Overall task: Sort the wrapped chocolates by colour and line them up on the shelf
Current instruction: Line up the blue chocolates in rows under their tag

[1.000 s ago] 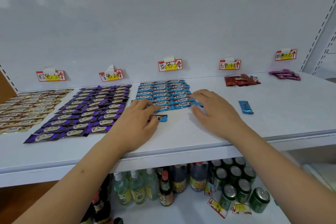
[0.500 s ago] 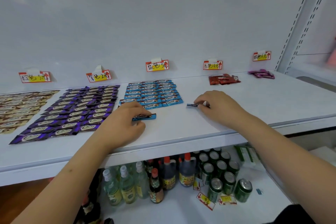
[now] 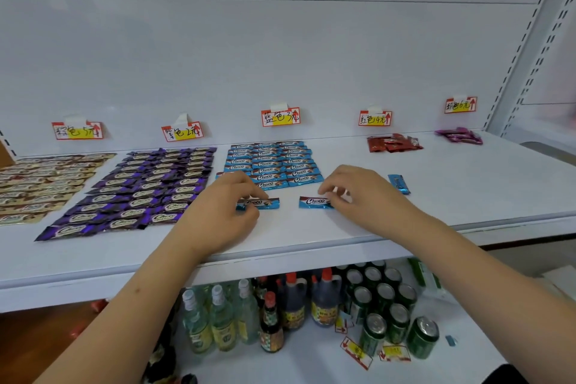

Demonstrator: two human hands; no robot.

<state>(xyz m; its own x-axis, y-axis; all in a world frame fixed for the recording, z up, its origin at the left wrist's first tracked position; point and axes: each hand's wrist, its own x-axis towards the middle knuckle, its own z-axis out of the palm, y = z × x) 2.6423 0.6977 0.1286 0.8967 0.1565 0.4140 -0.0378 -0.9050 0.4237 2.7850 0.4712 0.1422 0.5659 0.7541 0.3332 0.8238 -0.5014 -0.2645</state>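
Observation:
Blue wrapped chocolates [image 3: 269, 162] lie in neat rows on the white shelf [image 3: 311, 234] under the blue label. In front of them my left hand [image 3: 218, 212] pinches one blue chocolate [image 3: 265, 203] lying flat on the shelf. My right hand [image 3: 364, 196] pinches the right end of a second blue chocolate [image 3: 313, 202] beside it. A third loose blue chocolate [image 3: 399, 183] lies to the right of my right hand. Purple chocolates [image 3: 149, 190] and gold-brown ones [image 3: 40, 184] are lined up to the left.
A small heap of red chocolates [image 3: 392, 143] and a pink heap [image 3: 459, 135] sit at the back right under their price labels [image 3: 375, 118]. Below the shelf stand bottles [image 3: 224, 318] and green cans [image 3: 389, 305]. A perforated upright [image 3: 530, 40] bounds the shelf on the right.
My right hand has turned its blue chocolate flat and drawn it left, label up. My left hand still holds its chocolate in nearly the same spot. The camera moved.

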